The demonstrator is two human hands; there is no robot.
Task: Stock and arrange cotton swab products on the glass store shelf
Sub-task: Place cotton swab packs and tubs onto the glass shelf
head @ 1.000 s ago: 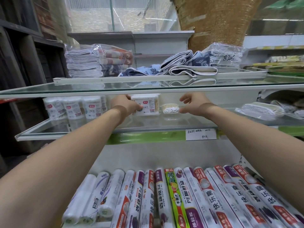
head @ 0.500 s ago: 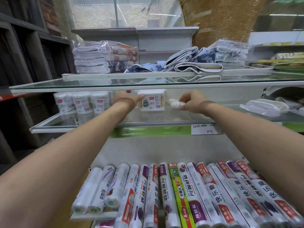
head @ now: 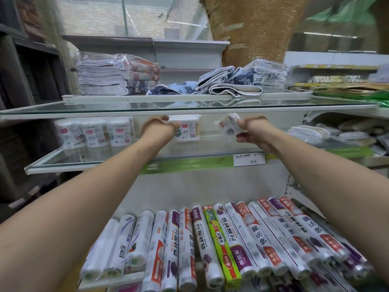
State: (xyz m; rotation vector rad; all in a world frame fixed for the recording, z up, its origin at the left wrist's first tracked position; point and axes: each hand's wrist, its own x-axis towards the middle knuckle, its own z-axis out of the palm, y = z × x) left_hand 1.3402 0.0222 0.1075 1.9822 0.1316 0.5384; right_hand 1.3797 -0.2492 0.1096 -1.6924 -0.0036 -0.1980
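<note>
A square clear box of cotton swabs stands on the middle glass shelf, and my left hand grips its left side near the top. My right hand holds a small clear pack of cotton swabs lifted off the shelf and tilted, to the right of the box. Three round tubs of cotton swabs stand in a row at the left of the same shelf. The upper glass shelf hides the tops of both hands.
The upper glass shelf carries stacked folded towels. Bagged white goods lie at the right of the middle shelf. A handwritten price label hangs on its front edge. Several plastic-wrap rolls fill the shelf below.
My right hand has picked the small swab pack up from the shelf and raised and tilted it. My left hand has stayed on the square box. The view has shifted slightly.
</note>
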